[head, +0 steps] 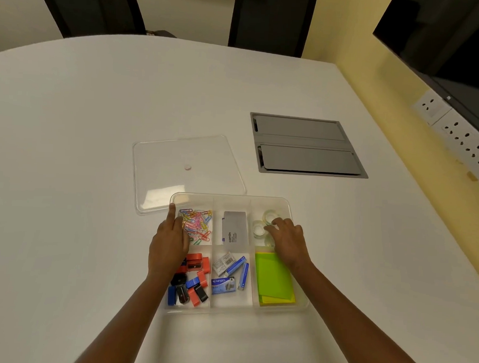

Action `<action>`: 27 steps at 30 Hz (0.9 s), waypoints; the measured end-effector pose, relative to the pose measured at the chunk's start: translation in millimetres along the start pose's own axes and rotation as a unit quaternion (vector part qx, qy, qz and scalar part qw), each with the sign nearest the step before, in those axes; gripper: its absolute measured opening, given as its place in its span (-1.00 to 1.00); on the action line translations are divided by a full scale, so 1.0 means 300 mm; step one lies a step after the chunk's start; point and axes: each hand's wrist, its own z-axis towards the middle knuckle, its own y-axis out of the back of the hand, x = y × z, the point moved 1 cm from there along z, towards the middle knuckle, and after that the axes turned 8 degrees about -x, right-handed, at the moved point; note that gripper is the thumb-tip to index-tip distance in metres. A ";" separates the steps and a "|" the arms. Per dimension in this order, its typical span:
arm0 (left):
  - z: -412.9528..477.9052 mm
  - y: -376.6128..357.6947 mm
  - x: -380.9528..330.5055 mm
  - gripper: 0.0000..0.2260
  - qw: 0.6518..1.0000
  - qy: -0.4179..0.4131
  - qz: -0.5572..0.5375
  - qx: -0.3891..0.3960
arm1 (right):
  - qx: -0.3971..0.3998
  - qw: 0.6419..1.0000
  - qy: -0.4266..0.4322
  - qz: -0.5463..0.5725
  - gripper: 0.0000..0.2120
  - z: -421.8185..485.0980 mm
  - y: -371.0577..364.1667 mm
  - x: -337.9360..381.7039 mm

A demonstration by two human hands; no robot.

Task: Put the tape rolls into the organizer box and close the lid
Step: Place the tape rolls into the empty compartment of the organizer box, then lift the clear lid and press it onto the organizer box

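The right hand (286,240), fingers loosely spread and gripping nothing, settled the tape rolls (269,216) in the organizer box's (298,309) far-right compartment. The left hand (168,241), open, steadied the rim. Rolls should lie flat below the rim so the lid (161,171), on the counter (68,144), seats.

We cannot tell whether the right hand (288,239) grips a tape roll (270,216) — its palm hides part of that compartment. The left hand (170,241) covers some paper clips (198,223); both forearms run off the bottom edge.
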 end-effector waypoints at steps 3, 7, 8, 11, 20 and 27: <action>-0.001 0.005 -0.004 -0.57 0.999 0.025 -0.045 0.005 | -0.066 0.995 -0.060 0.034 -0.53 -0.029 -0.004 0.019; -0.003 0.022 0.001 -0.53 0.987 0.085 -0.135 0.003 | -0.077 0.987 -0.134 0.046 -0.47 -0.045 -0.004 0.028; -0.004 0.027 0.007 -0.54 0.982 0.095 -0.163 -0.003 | -0.071 0.986 -0.143 0.052 -0.45 -0.049 -0.008 0.024; -0.002 0.041 0.039 -0.61 0.967 0.140 -0.214 -0.014 | -0.054 0.983 -0.155 0.081 -0.44 -0.062 -0.025 0.008; 0.046 0.066 0.227 -0.60 0.994 0.084 -0.007 0.063 | -0.087 0.975 -0.154 0.136 -0.57 -0.077 -0.057 -0.003; 0.142 0.058 0.260 -0.56 0.977 -0.065 0.166 0.118 | -0.097 0.968 -0.163 0.164 -0.60 -0.075 -0.064 -0.005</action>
